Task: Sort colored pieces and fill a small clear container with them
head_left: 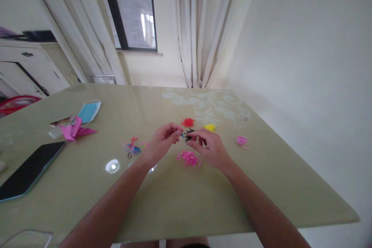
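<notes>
The left hand (pixel 166 139) is nearly closed, thumb and fingertips pinching a small blue piece (pixel 182 134) just above the desk (pixel 174 205). The right hand (pixel 211 146) is half curled, thumb and forefinger slightly parted at the black pile (pixel 190 133); whether it grips a black piece cannot be told. The black pile lies between the two hands, partly hidden by the right fingers. Just beyond it sits the red pile (pixel 188 122); the yellow pile (pixel 209 127) lies behind the right hand, and the pink pile (pixel 189 158) on the near side. A mixed-colour cluster (pixel 133 149) lies left of the left hand. Well apart, at far left, are a dark-screened device (pixel 31 168), a pink folded item (pixel 76 130) and a blue mask (pixel 89 112).
</notes>
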Demonstrator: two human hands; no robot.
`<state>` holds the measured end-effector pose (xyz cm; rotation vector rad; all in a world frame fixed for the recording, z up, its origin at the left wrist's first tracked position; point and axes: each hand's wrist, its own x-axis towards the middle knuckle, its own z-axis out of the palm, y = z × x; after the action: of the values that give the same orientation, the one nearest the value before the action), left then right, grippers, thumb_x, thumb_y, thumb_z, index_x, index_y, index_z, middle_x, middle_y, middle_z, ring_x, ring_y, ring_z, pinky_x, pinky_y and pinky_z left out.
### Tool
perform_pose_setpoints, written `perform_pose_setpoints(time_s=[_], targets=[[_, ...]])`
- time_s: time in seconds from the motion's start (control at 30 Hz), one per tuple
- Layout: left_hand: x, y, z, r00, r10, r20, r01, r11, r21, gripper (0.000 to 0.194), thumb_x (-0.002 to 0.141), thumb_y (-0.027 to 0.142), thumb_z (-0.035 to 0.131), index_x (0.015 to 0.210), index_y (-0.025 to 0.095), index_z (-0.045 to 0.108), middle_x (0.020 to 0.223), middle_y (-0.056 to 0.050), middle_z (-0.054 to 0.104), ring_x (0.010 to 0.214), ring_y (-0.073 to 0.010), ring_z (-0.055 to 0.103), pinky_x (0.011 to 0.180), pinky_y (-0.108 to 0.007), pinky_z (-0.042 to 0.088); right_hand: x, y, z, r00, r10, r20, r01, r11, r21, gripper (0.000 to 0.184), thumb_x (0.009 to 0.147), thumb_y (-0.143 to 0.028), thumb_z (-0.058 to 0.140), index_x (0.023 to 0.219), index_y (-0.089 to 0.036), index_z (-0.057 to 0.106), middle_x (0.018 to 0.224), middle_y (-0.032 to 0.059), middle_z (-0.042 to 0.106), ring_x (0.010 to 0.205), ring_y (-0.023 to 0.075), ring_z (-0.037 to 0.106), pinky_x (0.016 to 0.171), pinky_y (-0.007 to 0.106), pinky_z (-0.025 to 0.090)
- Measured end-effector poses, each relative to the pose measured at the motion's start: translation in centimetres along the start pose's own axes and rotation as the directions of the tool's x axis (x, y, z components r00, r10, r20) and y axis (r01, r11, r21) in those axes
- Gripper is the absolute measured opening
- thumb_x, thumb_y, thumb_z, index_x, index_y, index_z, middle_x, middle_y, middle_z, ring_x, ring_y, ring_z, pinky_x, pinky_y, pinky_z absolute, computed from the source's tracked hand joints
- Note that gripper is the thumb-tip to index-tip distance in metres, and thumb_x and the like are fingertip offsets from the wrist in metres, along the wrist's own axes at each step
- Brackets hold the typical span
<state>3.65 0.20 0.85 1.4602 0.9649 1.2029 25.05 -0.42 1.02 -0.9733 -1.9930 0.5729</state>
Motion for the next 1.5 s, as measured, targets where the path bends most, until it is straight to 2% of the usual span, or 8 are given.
perform_pose_setpoints(time_s=[0.27,0.47,0.77,1.13,1.27,1.33,1.4,1.5], targets=[[-0.6,0.1,0.9,0.997,-0.045,0.067,0.054,0.989,-0.138,0.031,0.085,0.046,0.080,0.095,0.018,0.076,0.081,-0.002,0.072,0.074,-0.0131,0.063,0.073,-0.026,0.050,-0.3,-0.7,0.1,0.993,-0.089,-0.074,0.091,0.996,0.021,0.017,0.098,-0.035,0.070,0.092,-0.020,0.075,0.077,0.0009,0.069,0.062,0.0125,0.053,0.060,0.026,0.042],[-0.6,0.0,0.7,0.993,-0.048,0.108,0.064,0.986,-0.152,0.030,0.082,0.041,0.085,0.101,0.019,0.078,0.094,-0.004,0.078,0.081,-0.0140,0.066,0.078,-0.027,0.052,-0.2,-0.8,-0.1,0.995,-0.050,-0.090,0.050,0.999,-0.002,0.023,0.101,-0.039,0.066,0.090,-0.020,0.075,0.074,0.0012,0.067,0.063,0.0137,0.053,0.061,0.027,0.041],[-0.6,0.4,0.9,0.998,-0.056,0.042,0.057,0.998,-0.023,0.039,0.083,0.055,0.078,0.093,0.017,0.078,0.085,-0.005,0.075,0.075,-0.0156,0.063,0.074,-0.029,0.052,-0.2,-1.1,-0.3,0.999,-0.003,-0.036,0.004,1.000,0.029,0.034,0.106,-0.043,0.053,0.089,-0.021,0.073,0.077,0.0038,0.071,0.073,0.0175,0.064,0.071,0.029,0.048],[-0.7,0.6,1.0,0.995,-0.049,0.082,0.051,0.998,-0.021,0.035,0.086,0.052,0.075,0.091,0.017,0.078,0.082,-0.004,0.074,0.073,-0.0146,0.062,0.071,-0.027,0.051,-0.2,-1.2,-0.4,0.999,-0.010,-0.034,0.013,0.997,0.082,0.036,0.107,-0.042,0.051,0.087,-0.020,0.070,0.077,0.0032,0.070,0.072,0.0166,0.064,0.070,0.027,0.047],[-0.4,0.5,0.5,1.000,-0.018,0.016,0.014,0.983,0.185,0.033,0.094,0.048,0.065,0.095,0.018,0.078,0.086,-0.006,0.077,0.074,-0.0175,0.065,0.072,-0.030,0.052,0.0,-1.0,-0.8,1.000,0.020,-0.005,-0.020,0.998,0.060,0.034,0.106,-0.042,0.054,0.090,-0.020,0.074,0.080,0.0042,0.073,0.073,0.0171,0.065,0.069,0.027,0.047],[-0.3,0.7,-0.3,0.996,0.036,-0.085,0.011,0.869,0.495,0.029,0.099,0.041,0.058,0.099,0.019,0.078,0.093,-0.008,0.078,0.079,-0.0209,0.068,0.076,-0.034,0.052,0.2,-0.7,-1.4,0.999,0.046,0.024,-0.047,0.998,0.041,0.032,0.104,-0.042,0.058,0.089,-0.020,0.076,0.079,0.0040,0.073,0.072,0.0168,0.064,0.066,0.027,0.046],[-0.4,1.0,-1.4,0.983,0.088,-0.161,0.081,0.577,0.812,0.029,0.102,0.033,0.051,0.102,0.019,0.077,0.103,-0.012,0.077,0.090,-0.0267,0.069,0.083,-0.040,0.051,0.4,-0.2,-2.2,0.997,0.068,0.049,-0.069,0.997,0.025,0.031,0.102,-0.042,0.062,0.087,-0.020,0.078,0.077,0.0032,0.073,0.068,0.0160,0.062,0.064,0.027,0.044],[-0.8,1.6,-3.0,0.980,-0.034,-0.196,0.198,0.126,0.972,0.031,0.103,0.023,0.045,0.098,0.019,0.076,0.105,-0.017,0.074,0.100,-0.0352,0.070,0.082,-0.045,0.051,0.5,0.9,-3.7,0.992,0.098,0.080,-0.097,0.995,-0.009,0.031,0.099,-0.044,0.065,0.088,-0.020,0.081,0.077,0.0032,0.075,0.067,0.0159,0.062,0.062,0.027,0.043]])
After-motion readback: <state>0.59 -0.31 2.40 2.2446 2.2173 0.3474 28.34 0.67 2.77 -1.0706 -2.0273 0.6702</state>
